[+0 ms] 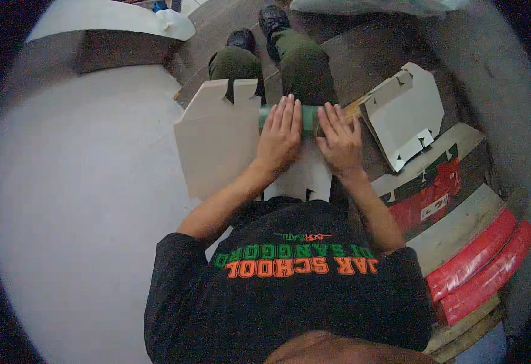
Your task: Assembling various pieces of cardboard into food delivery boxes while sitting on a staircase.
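Both of my hands press down on a flat, die-cut cardboard box blank [220, 142] lying across my lap. My left hand [279, 134] lies palm down with fingers together on the blank's folded green strip [308, 117]. My right hand [339, 141] rests flat just to its right, fingers spread over the same fold. The blank's grey underside spreads out to the left. My legs in dark green trousers [302, 64] stretch forward beyond it.
Another folded grey blank [406, 115] lies to the right. Stacks of flat red, green and grey blanks [472, 255] fan out at the lower right. A pale grey floor [83, 182] fills the left side. A white sheet [108, 18] lies at the top left.
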{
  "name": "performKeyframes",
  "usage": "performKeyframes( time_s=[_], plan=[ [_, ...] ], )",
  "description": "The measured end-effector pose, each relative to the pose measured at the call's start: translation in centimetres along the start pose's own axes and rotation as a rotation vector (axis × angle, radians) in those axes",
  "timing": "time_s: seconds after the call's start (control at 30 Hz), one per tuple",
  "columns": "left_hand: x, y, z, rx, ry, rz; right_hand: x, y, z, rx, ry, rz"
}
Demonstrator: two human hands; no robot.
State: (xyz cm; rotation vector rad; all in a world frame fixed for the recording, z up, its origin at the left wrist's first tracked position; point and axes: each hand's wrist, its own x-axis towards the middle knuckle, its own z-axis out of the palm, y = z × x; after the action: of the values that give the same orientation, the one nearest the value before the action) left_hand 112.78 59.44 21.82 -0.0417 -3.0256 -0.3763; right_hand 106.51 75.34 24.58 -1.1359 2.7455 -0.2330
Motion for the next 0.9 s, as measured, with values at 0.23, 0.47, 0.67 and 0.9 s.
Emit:
performKeyframes(
  time_s=[0.23, 0.47, 0.67, 0.9],
  plan=[
    [-0.8, -0.4, -0.5, -0.323, -0.293, 0.066, -0.7, 0.1, -0.3, 0.161, -0.002, 0.02],
    [8.2, -11.0, -8.5, -0.063, -0.431, 0.258, 0.4, 1.0, -3.5, 0.202, 0.249, -0.164],
    [3.5, -8.3, -9.7, -0.24, -0.268, 0.02, 0.4, 0.8, -3.0, 0.29, 0.311, -0.044],
    [-5.7, -4.2, -4.7, -0.117, -0.096, -0.097, 0.7, 0.5, 0.6, 0.464, 0.219, 0.075]
  ],
)
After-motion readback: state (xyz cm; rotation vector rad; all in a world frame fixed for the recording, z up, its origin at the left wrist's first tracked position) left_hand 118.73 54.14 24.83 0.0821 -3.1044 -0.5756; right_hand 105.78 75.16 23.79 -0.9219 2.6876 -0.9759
